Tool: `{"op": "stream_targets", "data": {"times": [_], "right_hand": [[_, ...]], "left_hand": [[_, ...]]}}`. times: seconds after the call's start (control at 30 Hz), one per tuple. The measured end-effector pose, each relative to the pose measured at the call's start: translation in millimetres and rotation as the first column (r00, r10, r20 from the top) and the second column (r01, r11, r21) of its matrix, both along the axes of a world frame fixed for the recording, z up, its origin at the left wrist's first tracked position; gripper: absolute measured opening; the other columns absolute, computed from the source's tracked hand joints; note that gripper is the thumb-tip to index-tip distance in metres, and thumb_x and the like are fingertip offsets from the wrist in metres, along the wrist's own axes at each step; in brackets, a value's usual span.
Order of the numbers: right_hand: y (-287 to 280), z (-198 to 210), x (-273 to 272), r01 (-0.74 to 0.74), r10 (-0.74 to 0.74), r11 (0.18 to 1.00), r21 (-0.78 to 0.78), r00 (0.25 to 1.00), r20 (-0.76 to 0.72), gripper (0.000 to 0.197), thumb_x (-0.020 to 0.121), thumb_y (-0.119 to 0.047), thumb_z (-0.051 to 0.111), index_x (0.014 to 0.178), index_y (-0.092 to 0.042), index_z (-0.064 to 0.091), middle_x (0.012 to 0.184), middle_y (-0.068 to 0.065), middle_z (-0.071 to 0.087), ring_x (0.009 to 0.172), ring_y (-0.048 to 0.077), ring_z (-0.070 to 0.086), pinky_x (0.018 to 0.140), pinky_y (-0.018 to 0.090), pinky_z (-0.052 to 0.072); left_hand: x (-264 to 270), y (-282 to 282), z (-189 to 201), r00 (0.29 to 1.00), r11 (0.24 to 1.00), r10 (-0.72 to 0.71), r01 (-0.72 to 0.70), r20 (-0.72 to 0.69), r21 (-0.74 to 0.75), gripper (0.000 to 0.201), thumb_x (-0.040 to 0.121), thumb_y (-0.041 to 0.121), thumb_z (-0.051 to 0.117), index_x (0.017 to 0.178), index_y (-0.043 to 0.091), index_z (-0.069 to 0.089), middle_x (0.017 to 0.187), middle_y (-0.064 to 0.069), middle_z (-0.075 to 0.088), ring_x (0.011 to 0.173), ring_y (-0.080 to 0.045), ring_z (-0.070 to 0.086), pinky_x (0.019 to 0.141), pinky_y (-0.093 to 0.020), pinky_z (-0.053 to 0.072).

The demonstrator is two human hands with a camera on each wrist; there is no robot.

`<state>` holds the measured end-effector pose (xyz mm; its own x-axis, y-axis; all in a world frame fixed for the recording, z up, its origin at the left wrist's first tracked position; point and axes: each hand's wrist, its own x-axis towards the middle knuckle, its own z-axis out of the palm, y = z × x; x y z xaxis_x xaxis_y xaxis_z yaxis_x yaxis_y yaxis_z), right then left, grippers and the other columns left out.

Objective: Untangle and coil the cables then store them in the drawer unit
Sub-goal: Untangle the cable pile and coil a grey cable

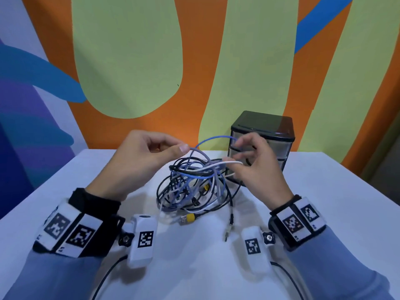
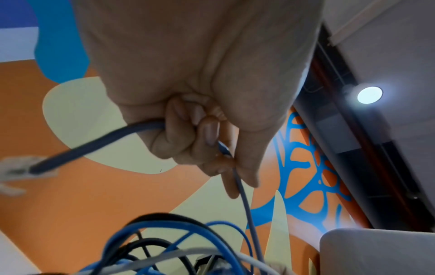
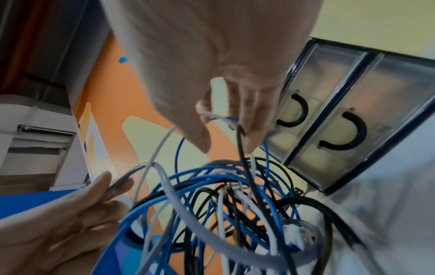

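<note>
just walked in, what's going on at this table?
A person is untangling a cable tangle on a white table. The left hand pinches a grey-blue cable that runs down into the pile. The right hand holds a white cable and is picking at a blue one. Nothing is coiled yet. The drawer unit behind the tangle has the drawers that show shut.

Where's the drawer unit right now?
In the head view the drawer unit stands at the table's far right, against the wall, just behind the right hand and cable tangle.
</note>
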<state>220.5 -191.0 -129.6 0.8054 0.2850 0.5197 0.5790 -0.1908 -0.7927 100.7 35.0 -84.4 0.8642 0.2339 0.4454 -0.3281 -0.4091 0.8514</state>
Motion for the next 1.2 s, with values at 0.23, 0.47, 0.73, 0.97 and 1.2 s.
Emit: {"op": "stream_targets", "data": {"times": [0.23,0.47,0.73,0.97,1.2], "right_hand": [[-7,10,-3,0.064,-0.148,0.968,-0.244,0.927,-0.344,0.067,0.075,-0.079,0.072,0.069,-0.019,0.044,0.056,0.001,0.053,0.056,0.021,0.062,0.075,0.049,0.064],[-3,16,-9,-0.311,0.326,0.944,0.110,0.827,-0.458,0.017,0.104,-0.026,0.064,0.104,-0.009,0.065,0.105,0.013,0.080,0.101,0.024,0.077,0.104,0.048,0.056],[6,-18,1,-0.484,0.403,0.861,-0.155,0.836,-0.372,0.043,0.085,0.019,0.070,0.102,-0.016,0.055,0.103,0.012,0.070,0.092,0.022,0.072,0.078,0.031,0.057],[11,-10,-4,-0.360,0.348,0.931,-0.054,0.923,-0.164,0.038,0.085,-0.015,0.087,0.103,-0.021,0.055,0.082,0.003,0.066,0.064,0.018,0.051,0.062,0.026,0.042],[6,9,-20,-0.203,0.178,0.968,0.147,0.969,0.170,0.018,0.082,-0.014,0.087,0.074,-0.020,0.072,0.076,-0.007,0.063,0.064,0.022,0.056,0.057,0.036,0.045]], "left_hand": [[10,9,-4,0.977,0.983,0.183,-0.178,0.110,-0.055,0.013,0.098,0.022,0.075,0.091,0.013,0.080,0.057,0.013,0.053,0.054,-0.004,0.042,0.055,-0.019,0.035],[14,15,-12,0.953,0.955,0.295,-0.293,0.064,-0.041,0.016,0.106,0.024,0.062,0.095,0.016,0.069,0.066,-0.003,0.071,0.057,-0.021,0.048,0.064,-0.037,0.039],[19,10,-16,0.968,0.968,0.233,-0.240,-0.089,-0.069,0.012,0.110,0.022,0.054,0.104,0.014,0.059,0.067,-0.012,0.073,0.045,-0.019,0.047,0.056,-0.032,0.038],[21,10,-16,0.935,0.934,0.353,-0.350,-0.035,0.074,0.011,0.110,0.025,0.054,0.103,0.020,0.061,0.080,-0.003,0.076,0.064,-0.019,0.063,0.064,-0.035,0.045],[10,-56,15,0.938,0.747,-0.064,-0.182,0.341,0.640,0.042,0.104,0.044,0.059,0.143,0.027,0.061,0.136,0.005,0.057,0.130,-0.012,0.053,0.110,-0.039,0.043]]}}
